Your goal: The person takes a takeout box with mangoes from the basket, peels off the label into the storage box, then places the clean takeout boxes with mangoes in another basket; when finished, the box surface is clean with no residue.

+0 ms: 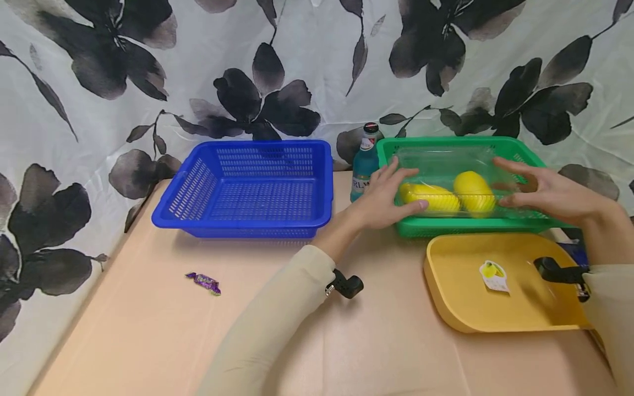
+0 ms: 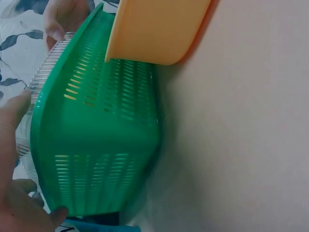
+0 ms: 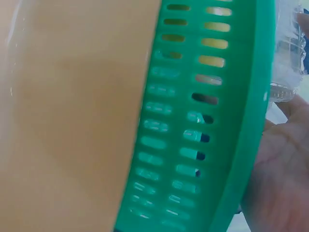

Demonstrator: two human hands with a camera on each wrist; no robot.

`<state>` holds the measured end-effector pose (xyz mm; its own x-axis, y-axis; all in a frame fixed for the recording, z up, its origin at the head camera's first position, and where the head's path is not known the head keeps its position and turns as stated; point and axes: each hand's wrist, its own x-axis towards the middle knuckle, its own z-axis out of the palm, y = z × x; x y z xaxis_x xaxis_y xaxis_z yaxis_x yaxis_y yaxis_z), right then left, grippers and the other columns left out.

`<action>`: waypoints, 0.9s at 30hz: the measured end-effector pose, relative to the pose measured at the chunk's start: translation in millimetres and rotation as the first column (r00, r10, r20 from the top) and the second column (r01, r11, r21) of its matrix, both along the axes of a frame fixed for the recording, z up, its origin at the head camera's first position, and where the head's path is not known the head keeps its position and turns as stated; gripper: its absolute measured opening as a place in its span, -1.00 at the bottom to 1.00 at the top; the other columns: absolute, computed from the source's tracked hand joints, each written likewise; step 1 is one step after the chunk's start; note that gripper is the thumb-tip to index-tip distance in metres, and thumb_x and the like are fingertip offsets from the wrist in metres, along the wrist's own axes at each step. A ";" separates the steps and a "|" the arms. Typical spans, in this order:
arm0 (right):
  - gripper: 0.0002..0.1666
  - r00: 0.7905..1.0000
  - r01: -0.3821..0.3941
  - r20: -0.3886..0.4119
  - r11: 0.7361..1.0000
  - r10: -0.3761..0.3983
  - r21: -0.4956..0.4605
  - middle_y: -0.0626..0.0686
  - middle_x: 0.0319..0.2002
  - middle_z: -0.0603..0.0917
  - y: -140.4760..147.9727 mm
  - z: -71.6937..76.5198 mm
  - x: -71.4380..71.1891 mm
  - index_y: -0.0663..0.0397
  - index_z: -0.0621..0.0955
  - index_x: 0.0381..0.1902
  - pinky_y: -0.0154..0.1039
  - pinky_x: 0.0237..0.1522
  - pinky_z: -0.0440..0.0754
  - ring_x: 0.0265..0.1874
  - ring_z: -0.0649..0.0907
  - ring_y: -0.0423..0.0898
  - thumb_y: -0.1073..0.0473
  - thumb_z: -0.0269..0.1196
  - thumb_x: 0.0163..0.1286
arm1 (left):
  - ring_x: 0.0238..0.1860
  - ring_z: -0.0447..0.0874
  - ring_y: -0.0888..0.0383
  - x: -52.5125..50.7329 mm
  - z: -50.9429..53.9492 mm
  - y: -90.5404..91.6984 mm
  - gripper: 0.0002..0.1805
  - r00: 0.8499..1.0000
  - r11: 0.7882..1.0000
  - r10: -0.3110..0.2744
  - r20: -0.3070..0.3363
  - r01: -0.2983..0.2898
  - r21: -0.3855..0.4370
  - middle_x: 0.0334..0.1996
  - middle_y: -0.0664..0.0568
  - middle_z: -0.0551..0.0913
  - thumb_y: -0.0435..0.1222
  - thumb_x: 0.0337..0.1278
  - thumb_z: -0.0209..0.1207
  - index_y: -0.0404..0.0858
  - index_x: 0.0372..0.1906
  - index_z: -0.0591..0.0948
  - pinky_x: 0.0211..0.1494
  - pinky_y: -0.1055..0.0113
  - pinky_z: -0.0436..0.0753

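A clear plastic container (image 1: 441,159) with ribbed sides sits at the green basket (image 1: 460,226), its ribbed edge standing above the rim. Two yellow lemon-like fruits (image 1: 474,190) show through the plastic; I cannot tell whether they lie inside or under it. My left hand (image 1: 378,195) holds the container's left end, thumb in front and fingers spread behind. In the left wrist view the thumb touches the ribbed side, and another fingertip is by the basket's corner. At the opposite end, my right hand (image 1: 555,190) holds the container between thumb and fingers, some blurred behind the plastic.
A blue perforated basket (image 1: 242,231) stands left of a blue-green bottle (image 1: 364,162). In front of the green basket is a yellow tray (image 1: 460,308) bearing a lemon-printed tag (image 1: 494,276). A purple wrapped candy (image 1: 204,282) lies on the table (image 1: 148,330). Patterned cloth (image 1: 337,71) hangs behind.
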<state>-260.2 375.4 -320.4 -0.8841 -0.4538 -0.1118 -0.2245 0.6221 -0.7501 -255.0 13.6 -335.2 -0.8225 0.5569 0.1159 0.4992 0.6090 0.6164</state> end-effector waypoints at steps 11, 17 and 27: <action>-0.03 0.999 -0.007 0.039 0.991 0.002 0.132 0.43 0.58 0.05 6.6 -5.3 -5.3 -0.02 -0.07 0.69 -0.29 0.04 0.64 0.16 0.59 -0.29 0.14 0.21 0.55 | 0.67 -0.36 0.01 -5.0 -13.3 6.5 -0.29 1.000 0.996 0.031 0.003 -0.031 -0.087 0.69 0.05 -0.16 0.25 0.42 0.02 0.12 0.56 0.30 0.53 -0.42 -0.01; -0.14 1.000 0.003 0.030 0.970 -0.010 0.244 0.46 0.55 0.11 2.1 -1.0 -1.6 0.14 -0.03 0.67 0.41 0.21 0.48 0.26 0.56 -0.20 0.01 0.08 0.64 | 0.67 -0.36 -0.02 -3.5 -13.9 11.2 -0.36 1.000 0.994 0.010 -0.012 -0.011 -0.111 0.69 0.05 -0.14 0.24 0.49 -0.08 0.09 0.52 0.37 0.54 -0.42 -0.05; 0.04 0.999 0.042 -0.016 0.916 -0.039 0.399 0.53 0.53 0.08 -18.9 8.5 0.7 0.18 -0.01 0.66 0.58 0.16 0.33 0.38 0.21 0.61 -0.19 0.20 0.54 | 0.68 -0.37 0.02 -2.2 -6.2 3.5 -0.46 1.000 0.990 0.000 -0.007 -0.001 -0.141 0.69 0.08 -0.17 0.14 0.55 -0.07 0.11 0.48 0.43 0.55 -0.41 -0.08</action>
